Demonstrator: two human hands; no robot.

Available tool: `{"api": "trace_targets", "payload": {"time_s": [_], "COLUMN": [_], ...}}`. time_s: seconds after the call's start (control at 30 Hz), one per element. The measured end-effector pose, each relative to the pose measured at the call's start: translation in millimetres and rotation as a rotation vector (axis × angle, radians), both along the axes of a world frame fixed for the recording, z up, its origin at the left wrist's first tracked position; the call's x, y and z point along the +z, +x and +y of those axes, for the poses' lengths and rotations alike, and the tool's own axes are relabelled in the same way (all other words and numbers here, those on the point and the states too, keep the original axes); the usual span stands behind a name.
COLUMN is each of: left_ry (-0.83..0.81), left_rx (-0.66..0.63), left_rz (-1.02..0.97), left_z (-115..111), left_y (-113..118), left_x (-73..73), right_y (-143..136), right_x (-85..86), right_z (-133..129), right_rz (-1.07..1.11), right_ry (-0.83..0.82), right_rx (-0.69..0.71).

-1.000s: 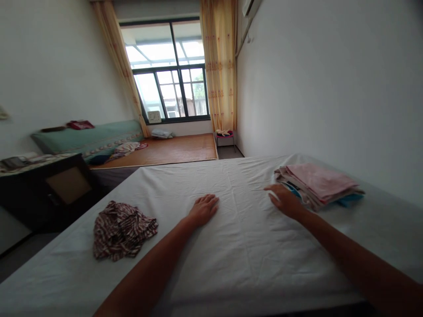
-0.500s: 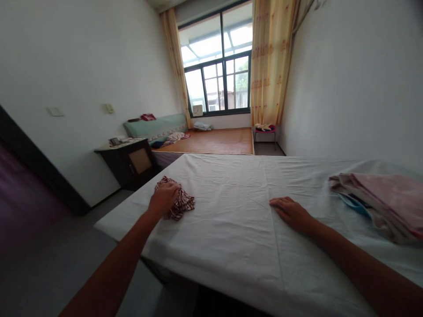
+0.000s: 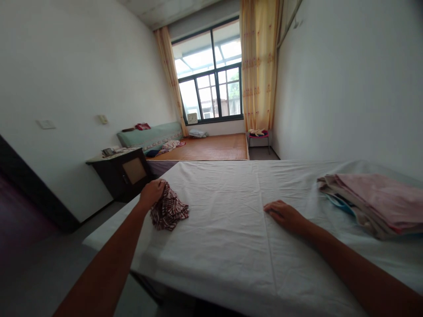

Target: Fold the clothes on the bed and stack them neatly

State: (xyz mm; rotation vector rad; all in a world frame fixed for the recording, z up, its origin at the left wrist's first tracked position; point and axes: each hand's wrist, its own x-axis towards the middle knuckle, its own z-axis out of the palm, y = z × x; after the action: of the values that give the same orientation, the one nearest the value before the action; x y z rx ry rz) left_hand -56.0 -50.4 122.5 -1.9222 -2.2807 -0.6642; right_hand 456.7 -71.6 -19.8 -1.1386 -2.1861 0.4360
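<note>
A crumpled red-and-white striped cloth point(image 3: 169, 210) lies on the left part of a table covered with a white sheet point(image 3: 224, 224). My left hand point(image 3: 152, 193) is closed on the upper left edge of this cloth, with the fingertips partly hidden. Farther right, my right hand point(image 3: 283, 215) rests on the sheet, fingers stretched forward and nothing held. A stack of folded clothes point(image 3: 380, 198), pink on top, sits at the right side of the table.
Beyond the table is a bed point(image 3: 211, 147) with a brown mat. A dark bedside cabinet point(image 3: 120, 174) stands at its left. Under the window point(image 3: 209, 72) a small clock point(image 3: 192, 118) sits on the sill. A pink stool point(image 3: 259, 135) stands near the curtain point(image 3: 259, 66).
My left hand has shifted from the top of the striped cloth to its upper left edge, and more of the cloth shows. The view has tilted up slightly. My right hand stays on the sheet.
</note>
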Motion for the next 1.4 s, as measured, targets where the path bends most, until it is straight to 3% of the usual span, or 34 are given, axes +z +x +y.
{"api": "trace_targets", "payload": {"time_s": [0.07, 0.2, 0.27, 0.33, 0.43, 0.53, 0.67, 0.8, 0.9, 1.0, 1.2, 1.3, 1.4], "left_ry": [0.099, 0.090, 0.015, -0.057, -0.144, -0.136, -0.063, -0.225, -0.240, -0.219, -0.117, -0.007, 0.135], "left_rx": [-0.254, -0.617, -0.940, -1.113, -1.168, -1.070, -0.874, -0.946, -0.896, -0.784, -0.544, -0.437, -0.349], "left_rz": [-0.305, -0.581, -1.147, -1.471, -1.554, -1.264, -0.634, -0.136, 0.097, 0.176, 0.163, 0.022, -0.305], "left_z": [16.4, 28.5, 24.3, 19.4, 22.2, 37.3, 48.0, 28.9, 8.2, -5.0, -6.1, -1.9, 3.0], "left_y": [47.2, 168.5, 222.8, 260.7, 280.7, 263.5, 206.8, 138.6, 99.0, 81.0, 82.4, 72.6, 51.3], "left_x": [14.2, 28.0, 34.2, 41.1, 43.8, 26.3, -16.2, -52.0, -68.3, -75.3, -71.7, -68.3, -61.1], "right_y": [3.4, 22.4, 37.7, 54.7, 77.6, 88.2, 74.6, 37.4, 3.3, -30.0, -70.5, -57.7, -20.0], "right_x": [2.3, 3.4, 3.8, 4.9, 7.6, 10.0, 10.8, 8.9, 8.5, 10.6, 15.6, 20.8, 32.7], "right_z": [3.4, 8.1, 8.2, 7.8, 8.3, 10.1, 8.5, -1.9, -9.7, -9.4, 16.6, 29.6, 35.6], "right_rz": [0.117, 0.391, 0.514, 0.616, 0.730, 0.745, 0.563, 0.355, 0.253, 0.134, -0.159, -0.183, -0.105], "right_ry": [-0.074, -0.221, -0.262, -0.259, -0.225, -0.189, -0.172, -0.113, -0.032, 0.013, 0.044, 0.024, 0.085], "right_rx": [-0.078, -0.253, -0.348, -0.442, -0.562, -0.615, -0.510, -0.347, -0.200, -0.088, -0.092, -0.090, -0.256]}}
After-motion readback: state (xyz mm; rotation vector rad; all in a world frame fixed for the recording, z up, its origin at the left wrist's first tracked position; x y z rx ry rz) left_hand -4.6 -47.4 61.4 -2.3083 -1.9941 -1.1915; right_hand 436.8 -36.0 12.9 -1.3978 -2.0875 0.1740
